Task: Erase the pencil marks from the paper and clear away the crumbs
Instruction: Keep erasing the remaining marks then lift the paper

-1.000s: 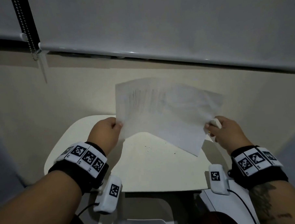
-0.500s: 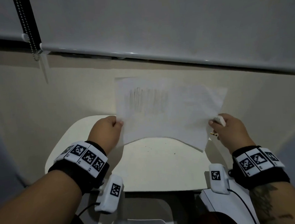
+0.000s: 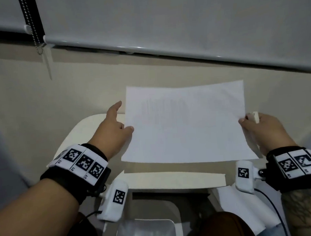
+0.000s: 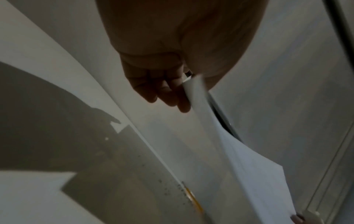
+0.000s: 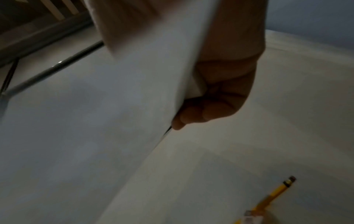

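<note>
Low in the head view, both wrists wear black bands with checkered markers. Above them, the left hand [image 3: 114, 132] pinches the left edge of the paper [image 3: 185, 127], thumb on top, forefinger pointing away. The right hand [image 3: 264, 129] grips the right edge, its fingers also curled round a white eraser [image 3: 254, 116]. The paper hangs in mid-frame above the white table [image 3: 171, 178], a white sheet slightly bowed, with faint grey pencil strokes in its upper left part. On the table beneath, the wrist views show dark crumbs [image 4: 166, 188] and a yellow pencil [image 5: 275, 195]. Farther back stands a beige wall [image 3: 78, 89], with a grey blind [image 3: 164, 19] across the top.
</note>
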{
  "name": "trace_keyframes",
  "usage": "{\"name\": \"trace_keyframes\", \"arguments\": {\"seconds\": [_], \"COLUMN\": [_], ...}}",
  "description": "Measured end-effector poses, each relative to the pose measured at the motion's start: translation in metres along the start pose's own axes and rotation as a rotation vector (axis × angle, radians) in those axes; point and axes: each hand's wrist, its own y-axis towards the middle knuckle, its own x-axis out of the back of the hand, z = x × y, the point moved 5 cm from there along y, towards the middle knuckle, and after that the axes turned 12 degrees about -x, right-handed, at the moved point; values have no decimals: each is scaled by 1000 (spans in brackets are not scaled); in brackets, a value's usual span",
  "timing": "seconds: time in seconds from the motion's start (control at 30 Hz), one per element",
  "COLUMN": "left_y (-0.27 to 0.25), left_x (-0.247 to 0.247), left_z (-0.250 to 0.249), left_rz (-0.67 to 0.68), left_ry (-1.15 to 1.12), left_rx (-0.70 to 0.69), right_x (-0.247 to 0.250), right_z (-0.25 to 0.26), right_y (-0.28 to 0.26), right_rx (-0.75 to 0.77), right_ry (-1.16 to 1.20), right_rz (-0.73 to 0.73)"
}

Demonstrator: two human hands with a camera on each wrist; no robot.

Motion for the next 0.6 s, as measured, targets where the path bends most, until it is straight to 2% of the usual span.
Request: {"name": "trace_keyframes", "arguments": {"seconds": [0.23,0.43,0.5,0.6], "left_y": [-17,-25,-26,-22], "left_x": [-15,-18,-18,-17], "left_z": [18,30,31,33], "left_rz": [393,577,621,686], "left_ry": [180,232,338,634], "left_rx": [10,76,85,32], "right_x": [-25,-36,-40,-42], "right_z": [-34,-48,-51,-52], "right_y": [-8,-14,-14,-10], "right_rx": [-131,-156,-174,-192], "right_ry": [-297,-442,-486,-572], "right_rz": [170,224,239,232]}}
